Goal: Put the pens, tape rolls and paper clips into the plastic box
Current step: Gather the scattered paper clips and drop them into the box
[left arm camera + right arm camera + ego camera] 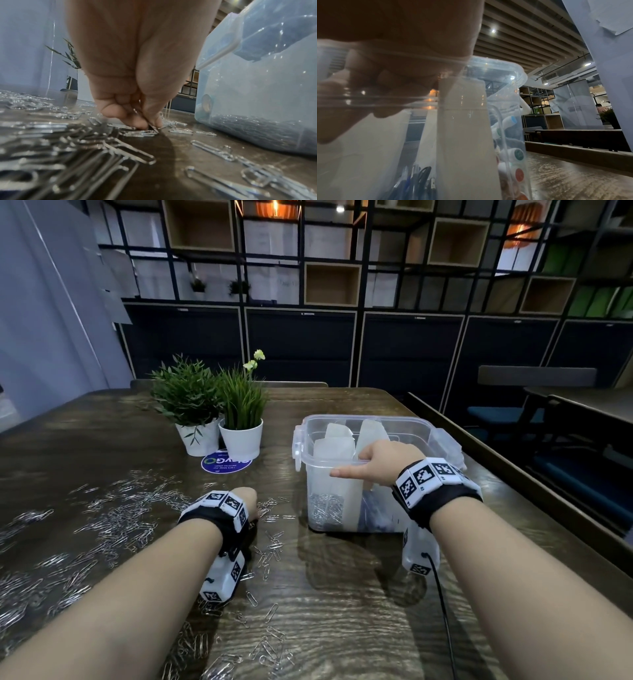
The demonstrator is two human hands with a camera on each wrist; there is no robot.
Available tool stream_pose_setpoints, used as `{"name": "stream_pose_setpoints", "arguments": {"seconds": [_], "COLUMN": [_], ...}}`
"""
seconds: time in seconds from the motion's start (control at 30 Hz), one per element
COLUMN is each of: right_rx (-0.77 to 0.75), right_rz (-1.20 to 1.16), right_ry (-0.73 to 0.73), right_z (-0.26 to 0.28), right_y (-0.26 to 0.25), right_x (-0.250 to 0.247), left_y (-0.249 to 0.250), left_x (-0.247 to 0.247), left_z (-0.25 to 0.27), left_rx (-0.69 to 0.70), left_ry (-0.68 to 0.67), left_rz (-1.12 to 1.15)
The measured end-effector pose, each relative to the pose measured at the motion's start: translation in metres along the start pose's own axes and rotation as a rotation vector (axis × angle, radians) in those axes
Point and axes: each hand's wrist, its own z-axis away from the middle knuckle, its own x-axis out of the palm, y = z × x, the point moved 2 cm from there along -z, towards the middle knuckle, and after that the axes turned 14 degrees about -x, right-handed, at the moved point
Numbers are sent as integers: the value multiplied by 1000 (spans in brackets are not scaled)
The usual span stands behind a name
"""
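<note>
Left hand [130, 108] pinches paper clips [145, 125] on table; right hand [383, 463] grips plastic box [342, 494] rim.

Head: above, facing down the bench [342, 611]. Wrists: low, close; all sharing the plastic box [394, 426].

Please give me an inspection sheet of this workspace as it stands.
Surface: dark wooden table, paper clips strewn over its left half.
Job's things: clear box, lid off, holds clips, pens and white dividers; no tape rolls on the table.
Clutter: two potted plants, a blue sticker.
Hands: left hand pinches clips on the table; right hand grips the box's near rim.
Cables: black cable from the right wrist.
Surroundings: shelving, cabinets, chairs.
</note>
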Motion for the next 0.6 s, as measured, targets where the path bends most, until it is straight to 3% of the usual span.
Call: {"name": "stream_pose_setpoints", "arguments": {"seconds": [0.1, 0.27, 0.5, 0.6], "right_rx": [7, 6, 10, 12], "right_rz": [12, 5, -27, -36], "right_ry": [-1, 5, -23, -22], "right_z": [3, 16, 33, 43], "right_y": [-1, -9, -22, -28], "right_x": [1, 1, 1, 1], "left_y": [-2, -21, -28, -11], "left_x": [-3, -26, -99, -118], "left_z": [8, 19, 84, 110], "left_rx": [-15, 109, 314, 430], "left_ry": [-7, 44, 326, 380], "left_rz": [-3, 156, 484, 581]}}
